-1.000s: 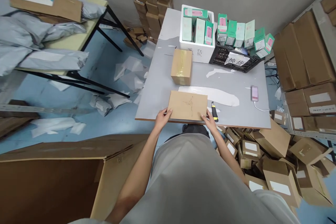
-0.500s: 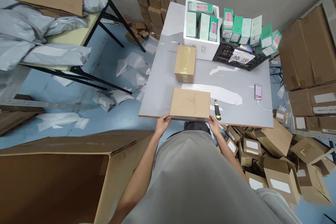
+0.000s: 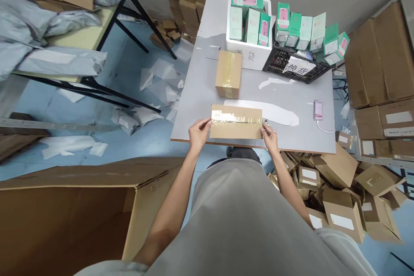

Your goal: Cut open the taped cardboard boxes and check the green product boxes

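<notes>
A flat brown cardboard box [image 3: 236, 123] with shiny clear tape along its top lies at the near edge of the grey table [image 3: 200, 95]. My left hand [image 3: 199, 131] grips its left end, fingers curled round the corner. My right hand [image 3: 270, 134] grips its right end the same way. A second, smaller taped cardboard box [image 3: 228, 73] stands just behind it. The yellow-and-black utility knife is mostly hidden behind the box and my right hand.
A white foam bin [image 3: 249, 21] and a black crate [image 3: 291, 62] of green-and-pink product boxes sit at the table's far end. A phone [image 3: 318, 110] on a cable lies right. Small cartons [image 3: 336, 181] pile on the floor right; a large open carton [image 3: 80, 211] stands left.
Both hands have turned the flat box over at the table's edge. Its plain brown face has given way to a face with clear tape, and the knife is now mostly covered.
</notes>
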The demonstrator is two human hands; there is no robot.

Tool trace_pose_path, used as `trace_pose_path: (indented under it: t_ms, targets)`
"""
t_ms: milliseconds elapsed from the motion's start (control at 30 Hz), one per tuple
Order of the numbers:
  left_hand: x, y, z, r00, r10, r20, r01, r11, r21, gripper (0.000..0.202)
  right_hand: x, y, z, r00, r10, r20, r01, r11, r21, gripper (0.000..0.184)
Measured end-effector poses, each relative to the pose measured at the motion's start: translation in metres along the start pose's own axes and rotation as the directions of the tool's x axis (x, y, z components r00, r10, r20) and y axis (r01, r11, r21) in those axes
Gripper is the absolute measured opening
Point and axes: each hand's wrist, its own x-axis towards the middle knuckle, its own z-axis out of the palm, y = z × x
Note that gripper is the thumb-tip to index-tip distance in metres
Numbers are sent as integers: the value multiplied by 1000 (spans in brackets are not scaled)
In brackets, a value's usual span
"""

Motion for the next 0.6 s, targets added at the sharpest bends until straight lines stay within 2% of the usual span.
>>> trace_pose_path:
  t_ms: [100,200,300,367,500,600]
  targets:
    - [-5,-22,3,997,-79,19,80,996,-27,47,-4,12,3,999,31,16,-31,1000,-6,63]
    - [-13,-49,5,975,-217,53,220,972,-84,46,-5,28,0,998,57,3,-57,998,-6,58]
    - [-23,-69,7,949,-308,73,312,948,-64,41,-3,43,-4,985,174,-12,-174,984,-39,55]
    - [-31,-77,11,939,-328,106,335,941,-55,49,-4,51,-1,971,238,13,-237,970,-55,53]
    - [-43,-82,24,931,-320,178,336,939,-71,70,-9,59,14,962,253,100,-250,967,-44,54]
    - [-44,-82,32,931,-303,203,324,943,-77,66,-11,59,24,957,260,126,-258,966,-36,46]
